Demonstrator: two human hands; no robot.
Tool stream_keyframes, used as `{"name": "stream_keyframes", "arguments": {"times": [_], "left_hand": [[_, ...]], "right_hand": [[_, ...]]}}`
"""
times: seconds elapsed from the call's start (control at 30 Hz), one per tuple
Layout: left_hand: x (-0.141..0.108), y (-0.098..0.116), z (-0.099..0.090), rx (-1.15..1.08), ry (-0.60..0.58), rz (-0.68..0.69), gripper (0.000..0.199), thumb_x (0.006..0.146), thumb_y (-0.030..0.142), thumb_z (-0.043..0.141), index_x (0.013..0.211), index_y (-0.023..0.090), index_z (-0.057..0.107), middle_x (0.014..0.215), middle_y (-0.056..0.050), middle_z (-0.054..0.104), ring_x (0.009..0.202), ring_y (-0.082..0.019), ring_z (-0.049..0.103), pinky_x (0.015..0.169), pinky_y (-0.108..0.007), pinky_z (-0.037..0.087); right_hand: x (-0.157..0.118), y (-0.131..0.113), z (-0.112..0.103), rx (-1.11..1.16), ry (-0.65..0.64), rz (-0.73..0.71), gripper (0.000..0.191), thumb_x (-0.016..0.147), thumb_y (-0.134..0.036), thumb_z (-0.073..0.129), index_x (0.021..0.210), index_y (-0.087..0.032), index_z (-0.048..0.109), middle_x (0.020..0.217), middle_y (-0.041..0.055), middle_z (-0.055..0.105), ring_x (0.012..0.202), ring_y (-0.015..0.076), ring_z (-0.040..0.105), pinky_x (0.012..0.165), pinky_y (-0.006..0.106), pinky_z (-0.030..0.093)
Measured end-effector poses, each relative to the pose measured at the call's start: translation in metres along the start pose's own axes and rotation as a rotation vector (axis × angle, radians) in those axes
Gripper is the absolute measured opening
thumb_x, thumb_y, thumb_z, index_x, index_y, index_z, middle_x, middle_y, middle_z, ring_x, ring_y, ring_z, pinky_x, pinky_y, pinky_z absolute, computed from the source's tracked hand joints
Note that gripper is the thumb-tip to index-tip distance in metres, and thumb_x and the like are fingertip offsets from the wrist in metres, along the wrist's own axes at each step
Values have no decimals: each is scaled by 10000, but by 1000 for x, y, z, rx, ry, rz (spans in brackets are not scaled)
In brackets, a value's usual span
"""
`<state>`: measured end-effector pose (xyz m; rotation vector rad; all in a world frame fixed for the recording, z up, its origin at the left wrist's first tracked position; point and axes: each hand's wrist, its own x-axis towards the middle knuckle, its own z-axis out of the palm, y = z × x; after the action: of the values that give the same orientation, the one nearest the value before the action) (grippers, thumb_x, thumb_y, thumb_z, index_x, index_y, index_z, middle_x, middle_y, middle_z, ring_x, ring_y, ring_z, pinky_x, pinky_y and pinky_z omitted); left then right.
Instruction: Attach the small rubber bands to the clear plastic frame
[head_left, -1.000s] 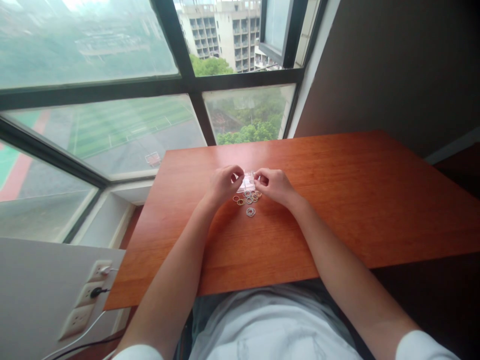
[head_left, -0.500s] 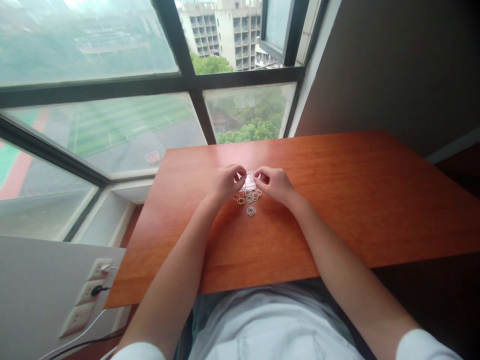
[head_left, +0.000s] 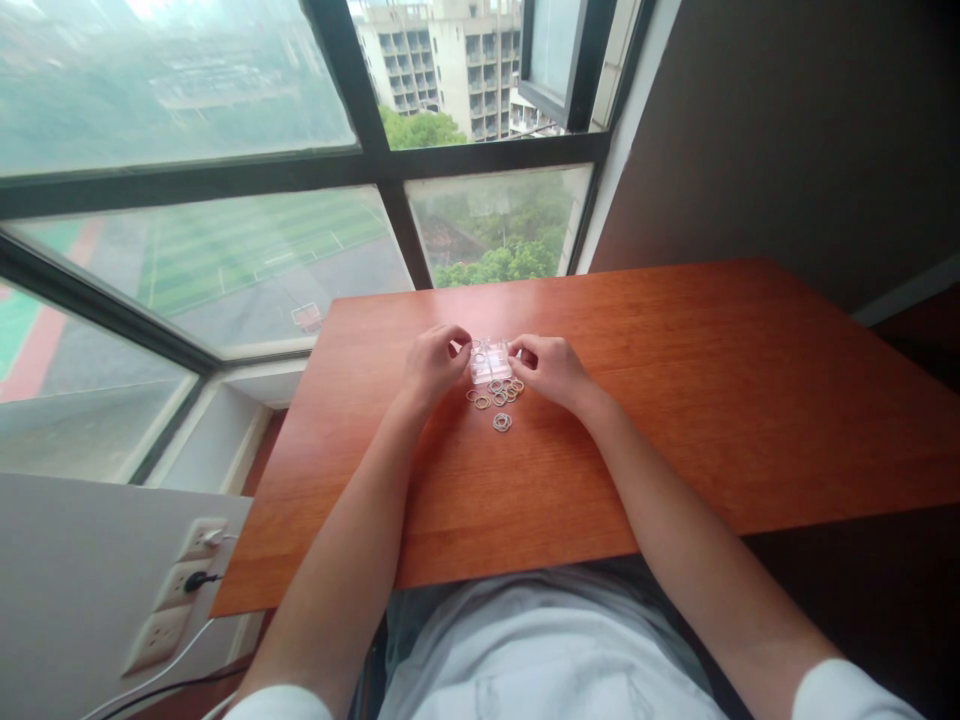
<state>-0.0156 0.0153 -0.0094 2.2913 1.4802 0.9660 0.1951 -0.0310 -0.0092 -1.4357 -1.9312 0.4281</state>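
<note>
A small clear plastic compartment box lies on the table between my hands. My left hand is at its upper left edge, thumb and forefinger pinched together; whatever they hold is too small to make out. At the right edge of the box, my right hand has its fingers closed on the rim. A ring seems to show inside the left part of the box. Just in front lie several thin pale and yellowish rings, partly overlapping. A separate little cluster of whitish rings lies closer to me.
The reddish-brown wooden table reaches far to the right. Its back edge meets large dark-framed windows. To the lower left, wall sockets carry plugs and cables beside the table's edge.
My left hand has moved left, from over the box to its left edge, uncovering more of the box. My right hand has stayed in place.
</note>
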Motion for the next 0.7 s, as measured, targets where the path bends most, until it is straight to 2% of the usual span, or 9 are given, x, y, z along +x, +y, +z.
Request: {"name": "stream_keyframes", "arguments": {"times": [0.27, 0.43, 0.5, 0.7], "left_hand": [[1, -1, -1, -9, 15, 4, 125, 823, 241, 612, 908, 211, 698, 905, -32, 724, 656, -148, 624, 662, -277, 473], [1, -2, -3, -6, 31, 1, 144, 829, 239, 602, 933, 210, 696, 931, -38, 722, 660, -147, 621, 667, -277, 475], [1, -3, -3, -8, 28, -3, 140, 826, 233, 603, 927, 209, 697, 922, -37, 719, 659, -146, 620, 667, -276, 474], [1, -5, -3, 3, 16, -7, 124, 821, 233, 606, 902, 220, 700, 872, -25, 712, 663, -153, 623, 660, -276, 464]], "right_hand": [[0, 3, 1, -51, -60, -11, 83, 813, -220, 621, 839, -214, 699, 688, -8, 656, 621, 129, 555, 620, 245, 375], [-1, -1, -2, 2, -67, -38, 94, 817, -206, 619, 839, -202, 710, 663, -14, 636, 607, 115, 536, 608, 237, 364], [-2, -4, -4, 39, -119, -52, 93, 803, -186, 627, 836, -196, 714, 646, -24, 621, 592, 104, 525, 593, 229, 354], [-6, -10, -7, 70, -376, -111, 102, 782, -183, 658, 831, -211, 744, 692, -21, 649, 636, 102, 547, 620, 223, 369]]}}
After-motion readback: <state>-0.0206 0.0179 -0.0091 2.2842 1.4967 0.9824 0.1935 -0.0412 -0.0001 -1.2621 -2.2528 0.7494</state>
